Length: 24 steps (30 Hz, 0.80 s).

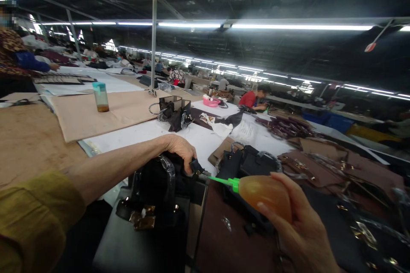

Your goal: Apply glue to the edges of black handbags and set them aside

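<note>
My right hand (303, 217) is wrapped round a squeeze bottle (264, 192) of amber liquid, tilted on its side. The bottle's thin green nozzle (224, 180) points left, its tip close to a small black leather strap (197, 166). The fingers of my left hand (182, 149) are closed on this strap; its far end is hard to make out. Below stands a black handbag (153, 239) with gold hardware (142, 217) and a plastic-wrapped handle (168, 175). A dark brown leather piece (230, 239) lies beneath the bottle.
More black bags (253, 162) and brown bags (323, 166) crowd the right. Beyond my left arm are an open black bag (174, 108), a beige sheet (124, 106) and a teal-lidded bottle (101, 98). A metal post (154, 47) rises behind. Co-workers sit or stand farther off.
</note>
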Tool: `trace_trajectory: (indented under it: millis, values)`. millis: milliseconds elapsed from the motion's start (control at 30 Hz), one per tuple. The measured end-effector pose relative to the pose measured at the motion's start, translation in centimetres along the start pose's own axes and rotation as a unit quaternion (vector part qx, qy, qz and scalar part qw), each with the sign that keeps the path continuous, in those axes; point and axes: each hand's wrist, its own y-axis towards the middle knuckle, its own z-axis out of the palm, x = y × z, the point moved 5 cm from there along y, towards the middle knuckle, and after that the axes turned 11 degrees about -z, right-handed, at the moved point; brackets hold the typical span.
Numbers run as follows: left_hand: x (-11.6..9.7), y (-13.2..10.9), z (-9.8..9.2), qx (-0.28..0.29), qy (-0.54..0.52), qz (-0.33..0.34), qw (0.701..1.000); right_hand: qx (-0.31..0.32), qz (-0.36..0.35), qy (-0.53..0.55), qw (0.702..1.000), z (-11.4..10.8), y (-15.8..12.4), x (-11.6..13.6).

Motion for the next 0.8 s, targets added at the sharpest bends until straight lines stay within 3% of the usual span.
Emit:
trace_trajectory:
  millis: [233, 500, 700, 800]
  values:
    - [0.2, 0.2, 0.2, 0.006, 0.005, -0.011, 1.0, -0.02, -0.018, -0.022, 0.999, 0.3, -0.1, -0.3]
    - [0.0, 0.0, 0.1, -0.001, 0.031, -0.016, 0.999, 0.016, 0.021, 0.017, 1.0, 0.6, -1.1, -1.2]
    - [-0.9, 0.0, -0.5, -0.016, 0.072, -0.017, 0.997, -0.043, 0.03, 0.017, 0.998, 0.0, -0.2, -0.9]
    - [-1.4, 0.3, -1.0, -0.027, 0.095, -0.016, 0.995, -0.044, 0.042, 0.025, 0.998, 0.2, -0.1, -1.3]
